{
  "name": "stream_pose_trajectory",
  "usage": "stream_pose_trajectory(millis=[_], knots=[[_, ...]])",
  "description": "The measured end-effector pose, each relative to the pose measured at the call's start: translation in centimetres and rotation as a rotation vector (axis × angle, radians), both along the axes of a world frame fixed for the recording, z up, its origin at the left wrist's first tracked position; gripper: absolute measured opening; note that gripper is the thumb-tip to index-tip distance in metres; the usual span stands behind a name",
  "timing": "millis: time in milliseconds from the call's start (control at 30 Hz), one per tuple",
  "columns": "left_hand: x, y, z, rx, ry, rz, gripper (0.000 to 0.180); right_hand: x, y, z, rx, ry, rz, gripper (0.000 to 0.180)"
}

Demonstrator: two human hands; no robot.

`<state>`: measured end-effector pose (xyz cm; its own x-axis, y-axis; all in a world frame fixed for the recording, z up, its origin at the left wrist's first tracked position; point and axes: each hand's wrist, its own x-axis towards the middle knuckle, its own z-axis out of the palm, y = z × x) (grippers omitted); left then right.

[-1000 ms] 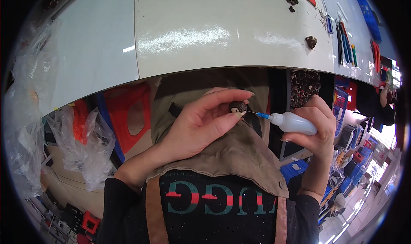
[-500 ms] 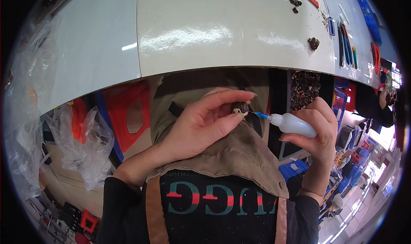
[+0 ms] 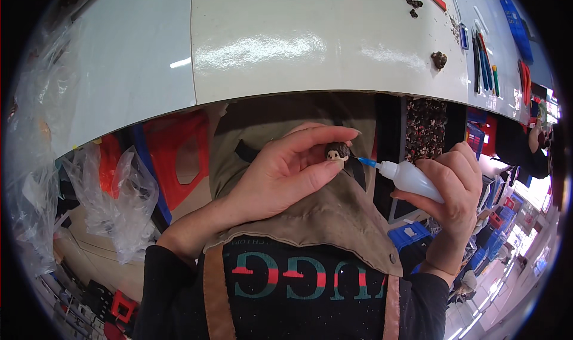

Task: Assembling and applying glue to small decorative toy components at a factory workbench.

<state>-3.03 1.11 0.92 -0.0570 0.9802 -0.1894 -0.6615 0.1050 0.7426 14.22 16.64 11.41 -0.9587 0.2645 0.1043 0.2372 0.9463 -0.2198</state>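
Note:
Between the thumb and fingers of my left hand (image 3: pixel 286 167) is a small doll head (image 3: pixel 338 153) with dark brown hair and a pale face. My right hand (image 3: pixel 450 182) is wrapped round a translucent white squeeze bottle (image 3: pixel 412 178), which lies tilted with its tip toward the left. A blue needle tip (image 3: pixel 367 162) on the bottle points at the doll head's right side. The thin needle end is hard to make out, so I cannot tell whether it touches the hair. Both hands are above my brown apron (image 3: pixel 322 212), just below the table edge.
A white table (image 3: pixel 268 71) spans the top, with a brown piece (image 3: pixel 439 60), several dark pieces (image 3: pixel 412 0) and pen-like tools (image 3: pixel 483 62) at its right. A tray of many small dark parts (image 3: pixel 425 128) is under the edge. Clear plastic bags (image 3: pixel 128 203) hang at left.
My right hand has drawn the squeeze bottle slightly right and down, away from the doll head. The doll head has turned a little, showing more of its face.

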Motion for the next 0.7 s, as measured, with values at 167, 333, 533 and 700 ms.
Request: stream_pose_trajectory(millis=[167, 333, 533, 700], knots=[[-0.2, 0.1, -0.3, -0.022, -0.068, -0.03, 0.039, -0.1, 0.2, -0.4, 0.002, 0.01, -0.012, 0.042], [-0.7, -0.5, 0.4, -0.078, -0.065, 0.023, 0.039, 0.2, 1.0, -2.9, -0.322, 0.132, -0.09, 0.046], [1.0, -0.5, -0.1, 0.067, 0.064, 0.026, 0.041, 8.6, 7.8, -7.8, -0.529, 0.643, -0.782, 0.04], [2.0, -0.9, 0.9, 0.082, -0.113, 0.103, 0.041, 4.1, 19.2, -7.8, -0.516, 0.531, -0.592, 0.043]])
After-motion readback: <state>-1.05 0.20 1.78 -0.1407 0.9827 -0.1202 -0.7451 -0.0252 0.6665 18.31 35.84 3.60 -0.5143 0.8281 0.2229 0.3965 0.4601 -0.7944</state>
